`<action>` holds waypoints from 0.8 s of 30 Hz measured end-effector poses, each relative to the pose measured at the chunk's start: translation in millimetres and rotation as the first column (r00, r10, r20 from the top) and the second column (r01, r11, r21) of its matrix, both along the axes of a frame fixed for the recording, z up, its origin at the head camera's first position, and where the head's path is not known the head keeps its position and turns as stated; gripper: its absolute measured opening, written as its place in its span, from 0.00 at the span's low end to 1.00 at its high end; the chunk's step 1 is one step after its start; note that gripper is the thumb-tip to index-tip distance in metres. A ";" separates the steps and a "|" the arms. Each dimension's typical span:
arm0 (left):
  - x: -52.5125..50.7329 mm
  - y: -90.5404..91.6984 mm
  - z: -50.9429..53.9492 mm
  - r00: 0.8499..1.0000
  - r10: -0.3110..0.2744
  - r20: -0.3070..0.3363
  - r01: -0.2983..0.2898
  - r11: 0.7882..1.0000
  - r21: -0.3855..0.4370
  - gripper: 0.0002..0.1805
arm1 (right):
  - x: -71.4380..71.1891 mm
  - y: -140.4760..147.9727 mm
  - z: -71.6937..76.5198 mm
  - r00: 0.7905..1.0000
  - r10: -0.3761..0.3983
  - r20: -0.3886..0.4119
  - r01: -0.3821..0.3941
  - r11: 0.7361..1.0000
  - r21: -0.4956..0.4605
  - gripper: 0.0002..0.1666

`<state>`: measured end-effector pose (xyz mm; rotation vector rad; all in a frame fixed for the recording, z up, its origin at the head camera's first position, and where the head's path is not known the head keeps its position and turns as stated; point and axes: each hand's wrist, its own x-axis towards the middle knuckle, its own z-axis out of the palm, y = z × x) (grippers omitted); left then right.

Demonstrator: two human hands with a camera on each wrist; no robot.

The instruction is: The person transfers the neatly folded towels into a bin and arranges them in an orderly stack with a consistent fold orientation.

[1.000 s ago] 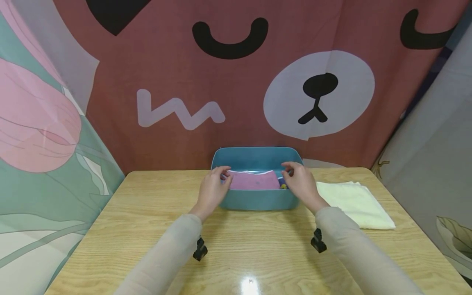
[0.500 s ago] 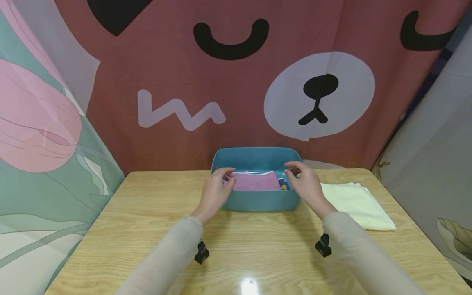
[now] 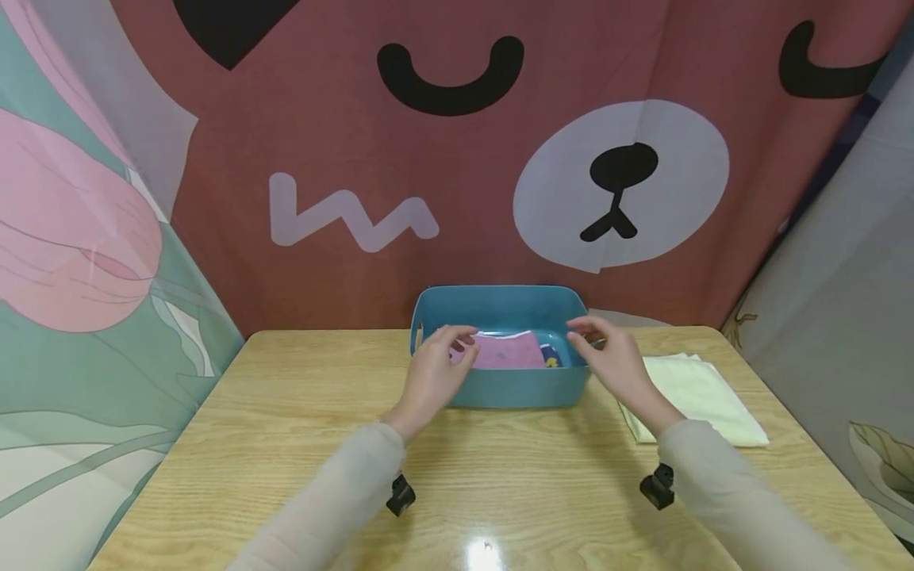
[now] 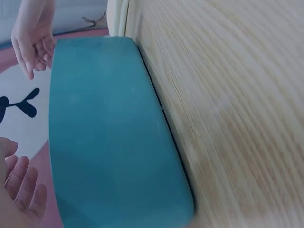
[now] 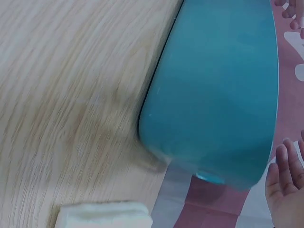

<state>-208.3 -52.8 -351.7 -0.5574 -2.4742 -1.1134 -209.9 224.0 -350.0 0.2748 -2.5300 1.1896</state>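
Note:
A teal plastic bin (image 3: 516, 390) stands at the back of the table. A folded pink cloth (image 3: 508, 354) with a white edge lies in it, and beside that shows a dark blue piece (image 3: 550, 356) with a yellow print. My left hand (image 3: 437, 371) is over the bin's front left part, fingers loosely bent and holding nothing; it hides part of the pink cloth. At the front right corner hovers my right hand (image 3: 618, 363), also holding nothing, thumb and fingers apart. Both wrist views show the bin's outer wall (image 4: 104, 128) with relaxed fingers above its rim.
A folded pale yellow cloth (image 3: 707, 400) lies on the wooden table (image 3: 300, 460), right of the bin. Behind the table hangs a reddish curtain (image 3: 343, 293) with a bear print. Other patterned curtains flank both sides.
My right hand has shifted right, off the pink cloth's side and toward the bin's corner. My left hand has drifted slightly right and nearer. The cloth and bin stay in place.

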 end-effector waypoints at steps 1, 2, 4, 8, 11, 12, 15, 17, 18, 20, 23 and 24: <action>1.1 1.5 0.6 1.000 -0.004 0.000 0.004 1.000 0.001 0.14 | 1.6 2.4 0.5 1.000 0.007 0.005 -0.007 1.000 0.002 0.17; 2.1 3.0 0.9 1.000 -0.008 -0.001 0.008 1.000 0.002 0.14 | 3.2 4.7 0.8 1.000 0.008 0.010 -0.008 1.000 0.005 0.17; 4.1 6.2 1.3 1.000 -0.018 -0.010 0.018 1.000 0.006 0.14 | 6.8 9.5 1.2 1.000 0.007 0.016 -0.007 1.000 0.007 0.18; 8.1 12.9 1.4 0.998 -0.052 -0.020 0.053 0.998 0.030 0.14 | 13.5 20.1 -0.2 1.000 0.000 0.016 0.000 1.000 0.005 0.19; 10.9 17.9 0.5 0.997 -0.078 -0.008 0.078 0.996 0.048 0.13 | 17.6 28.7 -2.8 1.000 -0.009 0.005 0.009 1.000 0.009 0.19; 12.0 19.5 0.3 0.996 -0.084 -0.002 0.084 0.995 0.051 0.13 | 18.6 31.5 -3.6 1.000 -0.015 0.004 0.015 1.000 0.012 0.20; 15.6 24.1 -0.5 0.994 -0.107 0.005 0.106 0.992 0.062 0.13 | 20.9 39.3 -5.9 0.999 -0.040 0.001 0.040 0.999 0.021 0.20; 19.0 26.8 -0.7 0.992 -0.129 0.008 0.128 0.989 0.073 0.13 | 22.4 44.6 -7.6 0.998 -0.058 -0.003 0.058 0.998 0.029 0.20; 20.9 28.0 -0.9 0.990 -0.137 0.013 0.136 0.988 0.077 0.14 | 23.2 47.3 -8.7 0.998 -0.067 -0.007 0.067 0.997 0.035 0.19; 25.3 30.4 -1.2 0.988 -0.152 0.029 0.150 0.985 0.084 0.14 | 25.1 52.7 -11.0 0.997 -0.079 -0.014 0.079 0.996 0.045 0.19; 31.9 34.5 -1.2 0.983 -0.171 0.060 0.166 0.982 0.087 0.15 | 28.8 61.5 -14.9 0.996 -0.088 -0.019 0.089 0.994 0.064 0.19; 33.8 35.9 -1.1 0.982 -0.175 0.068 0.169 0.982 0.087 0.15 | 29.8 64.3 -16.2 0.996 -0.090 -0.021 0.091 0.994 0.068 0.19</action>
